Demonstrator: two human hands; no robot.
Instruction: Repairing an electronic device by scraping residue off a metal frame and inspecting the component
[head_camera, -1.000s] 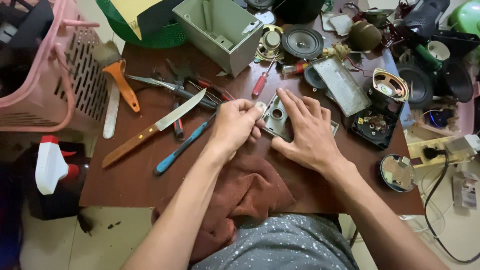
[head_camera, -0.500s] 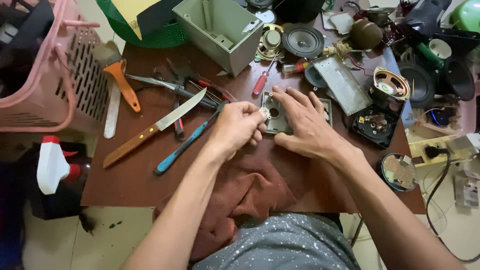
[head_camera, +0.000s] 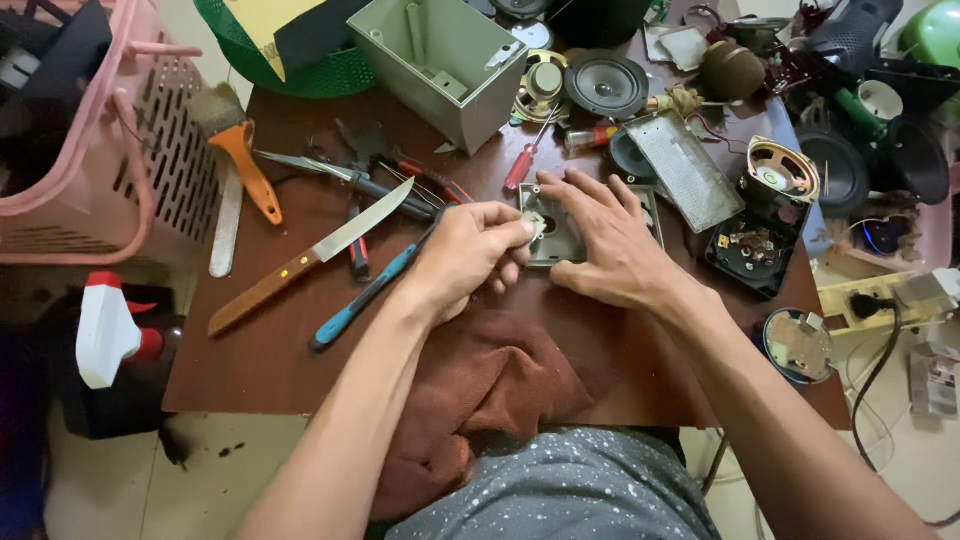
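Note:
A small grey metal plate (head_camera: 556, 238) with a round hole lies on the brown table (head_camera: 260, 350) in front of me. My right hand (head_camera: 610, 240) rests flat on it, fingers spread, pressing it down. My left hand (head_camera: 470, 255) is closed at the plate's left edge, fingertips pinched on a small pale part against the plate; what the part is cannot be made out. A brown cloth (head_camera: 490, 390) lies under my forearms at the table's near edge.
Left of my hands lie a wooden-handled knife (head_camera: 310, 255), a blue-handled tool (head_camera: 365, 295), pliers (head_camera: 380, 165) and an orange-handled brush (head_camera: 240, 160). A grey plastic box (head_camera: 440, 65), speakers (head_camera: 605, 85), a red screwdriver (head_camera: 525, 160) and circuit parts (head_camera: 750, 250) crowd the back and right. A pink basket (head_camera: 110, 150) stands left.
The view has shifted slightly. My right hand has slid a little further over the plate; my left hand stays pinched at its left edge.

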